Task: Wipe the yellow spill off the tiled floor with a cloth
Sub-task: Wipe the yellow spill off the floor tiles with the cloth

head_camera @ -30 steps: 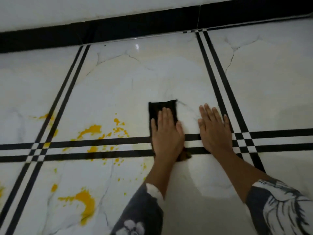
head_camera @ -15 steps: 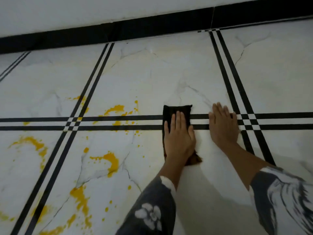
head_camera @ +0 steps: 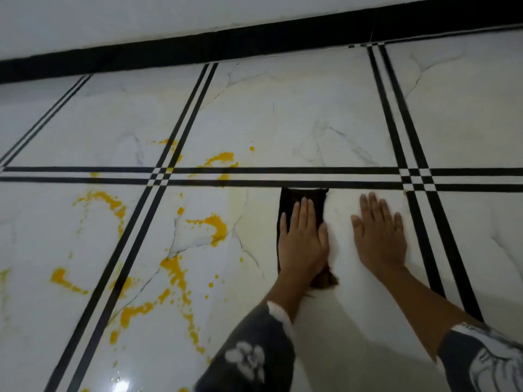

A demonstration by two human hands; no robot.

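Note:
A dark folded cloth (head_camera: pixel 291 200) lies flat on the white marbled tiled floor (head_camera: pixel 297 117), just below the horizontal black double stripe. My left hand (head_camera: pixel 302 239) presses flat on top of it, fingers together, covering most of it; a brownish corner sticks out below the wrist. My right hand (head_camera: pixel 379 234) rests flat on bare tile to the cloth's right, fingers spread, holding nothing. The yellow spill (head_camera: pixel 213 224) is splashed in blobs and streaks to the left of the cloth, spreading across several tiles towards the lower left.
A black skirting band (head_camera: pixel 254 43) runs along the base of the white wall at the top. Black double stripes cross the floor between tiles, one vertical pair (head_camera: pixel 418 222) just right of my right hand. More yellow streaks (head_camera: pixel 110 200) lie at far left.
My left hand has drawn the cloth back towards me, from across the horizontal stripes to just below them. The right hand also sits lower. More of the spill shows at the left.

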